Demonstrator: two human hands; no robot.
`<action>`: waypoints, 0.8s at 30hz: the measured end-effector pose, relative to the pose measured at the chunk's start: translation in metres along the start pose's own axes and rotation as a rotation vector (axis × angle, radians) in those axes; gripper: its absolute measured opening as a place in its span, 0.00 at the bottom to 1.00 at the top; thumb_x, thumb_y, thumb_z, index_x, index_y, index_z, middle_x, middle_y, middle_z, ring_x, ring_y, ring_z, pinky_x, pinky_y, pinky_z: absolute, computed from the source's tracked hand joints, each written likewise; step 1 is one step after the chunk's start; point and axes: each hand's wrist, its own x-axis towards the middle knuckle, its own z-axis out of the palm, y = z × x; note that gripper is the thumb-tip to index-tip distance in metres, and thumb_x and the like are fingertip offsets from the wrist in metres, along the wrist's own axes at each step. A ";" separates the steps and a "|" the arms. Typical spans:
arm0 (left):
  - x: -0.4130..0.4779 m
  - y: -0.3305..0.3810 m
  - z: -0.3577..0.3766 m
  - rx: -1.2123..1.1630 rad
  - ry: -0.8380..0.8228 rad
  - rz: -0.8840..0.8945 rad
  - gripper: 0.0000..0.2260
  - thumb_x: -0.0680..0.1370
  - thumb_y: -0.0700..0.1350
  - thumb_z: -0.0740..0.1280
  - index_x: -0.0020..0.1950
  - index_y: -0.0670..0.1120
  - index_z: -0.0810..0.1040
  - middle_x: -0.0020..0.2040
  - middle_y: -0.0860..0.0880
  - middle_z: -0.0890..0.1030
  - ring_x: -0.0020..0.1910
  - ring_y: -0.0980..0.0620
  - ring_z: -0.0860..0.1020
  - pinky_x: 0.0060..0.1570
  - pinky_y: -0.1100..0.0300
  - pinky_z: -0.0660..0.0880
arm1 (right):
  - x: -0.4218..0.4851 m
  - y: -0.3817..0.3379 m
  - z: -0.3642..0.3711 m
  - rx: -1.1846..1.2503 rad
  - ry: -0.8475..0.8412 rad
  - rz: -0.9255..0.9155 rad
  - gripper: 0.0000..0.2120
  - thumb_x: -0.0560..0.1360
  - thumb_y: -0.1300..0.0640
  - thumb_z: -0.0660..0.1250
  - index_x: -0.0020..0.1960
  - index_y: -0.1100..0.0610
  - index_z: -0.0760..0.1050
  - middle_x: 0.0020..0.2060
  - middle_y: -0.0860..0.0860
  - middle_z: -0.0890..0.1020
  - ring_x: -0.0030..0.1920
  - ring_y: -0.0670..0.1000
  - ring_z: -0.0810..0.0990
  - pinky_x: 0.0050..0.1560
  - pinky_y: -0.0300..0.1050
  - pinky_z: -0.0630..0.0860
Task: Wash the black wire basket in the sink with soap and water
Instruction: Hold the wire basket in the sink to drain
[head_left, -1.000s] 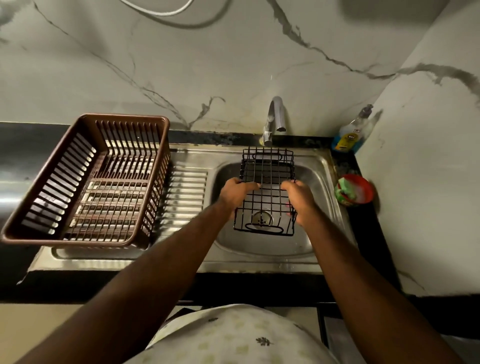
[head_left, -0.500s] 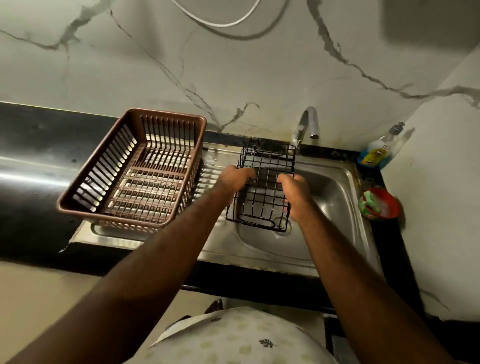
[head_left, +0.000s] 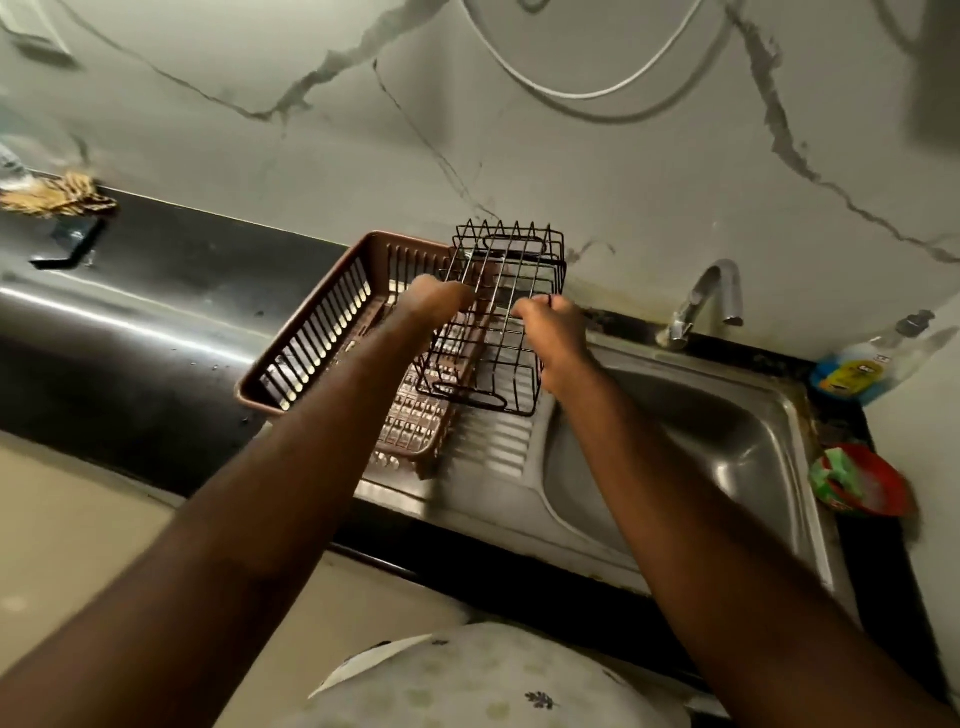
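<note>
**Up and out: black wire basket (head_left: 506, 270) leaves the sink (head_left: 701, 447)**

Lifted clear of the steel basin since a second ago, the black wire basket now hangs tilted in the air over the right end of the brown plastic dish rack (head_left: 311, 338) on the drainboard. The left hand (head_left: 436, 301) and right hand (head_left: 550, 332) each curl round its side wires. The tap (head_left: 706, 296), blue soap bottle (head_left: 852, 371) and red bowl (head_left: 862, 486) stand to the right on the dark bench (head_left: 130, 312).

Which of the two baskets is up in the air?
The black wire basket: the left hand and right hand grip it. The brown plastic basket sits down beside the sink.
</note>
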 end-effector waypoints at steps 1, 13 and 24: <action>0.004 0.000 -0.011 -0.009 0.022 -0.005 0.09 0.76 0.46 0.70 0.50 0.41 0.79 0.51 0.44 0.80 0.50 0.48 0.78 0.47 0.53 0.76 | 0.000 -0.005 0.010 0.003 -0.022 -0.007 0.08 0.74 0.57 0.68 0.51 0.58 0.77 0.40 0.52 0.77 0.38 0.49 0.73 0.39 0.45 0.71; 0.051 -0.027 -0.110 0.137 0.267 -0.050 0.10 0.73 0.45 0.73 0.51 0.42 0.79 0.45 0.46 0.80 0.44 0.48 0.79 0.46 0.56 0.77 | 0.008 -0.018 0.118 -0.067 -0.312 0.065 0.20 0.78 0.49 0.65 0.67 0.55 0.70 0.65 0.55 0.75 0.60 0.55 0.74 0.62 0.57 0.72; 0.081 -0.103 -0.105 0.246 0.193 -0.149 0.20 0.76 0.47 0.73 0.63 0.36 0.77 0.58 0.41 0.79 0.53 0.45 0.78 0.52 0.52 0.78 | 0.023 0.015 0.148 -0.114 -0.445 0.344 0.27 0.82 0.45 0.59 0.77 0.55 0.62 0.77 0.57 0.64 0.74 0.59 0.66 0.72 0.65 0.63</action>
